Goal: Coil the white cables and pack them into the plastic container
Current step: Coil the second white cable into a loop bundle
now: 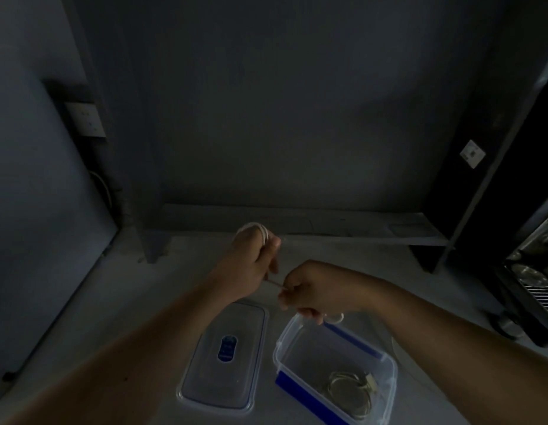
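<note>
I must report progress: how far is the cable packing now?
Done: one coiled cable lies in the open plastic container, lid beside it. In hand: the left hand holds white cable loops; the right hand pinches their free strand. Left: finish this coil and pack it.

Grey tabletop [174, 271], dimly lit.
A clear rectangular plastic lid [236, 378] lies flat just beside an open clear plastic container [312, 360] with blue clips.
</note>
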